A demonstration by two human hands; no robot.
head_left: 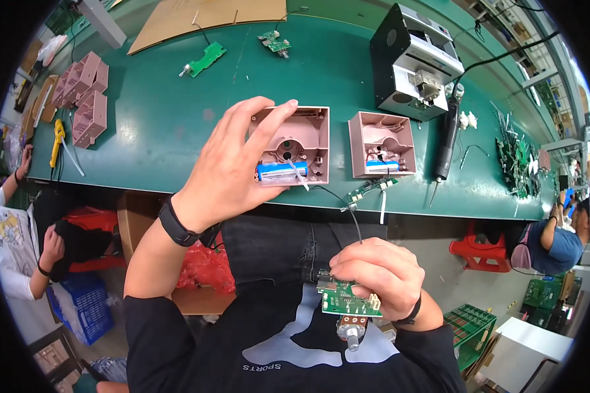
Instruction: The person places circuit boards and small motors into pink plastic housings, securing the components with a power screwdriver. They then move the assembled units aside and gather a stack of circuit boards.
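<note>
My left hand (224, 157) is closed around a pink plastic housing (313, 131), its open side facing up on the green table near the front edge. Inside that housing lie a blue cylindrical battery (278, 173) and a white strip. Below the table edge, my right hand (388, 272) pinches a green circuit board (347, 304) with a metal-shafted potentiometer (352, 329) at its lower side. A dark wire rises from the right hand toward a narrow circuit board (372, 189) at the table edge. Beside it stands a second pink housing (356, 154), also containing a blue battery.
An electric screwdriver (447, 141) lies right, below a black and silver machine (413, 65). Loose circuit boards (206, 60) lie at the back. More pink housings (88, 124) and a yellow-handled tool (58, 139) are left. Wires and boards (514, 157) pile up right. People sit either side.
</note>
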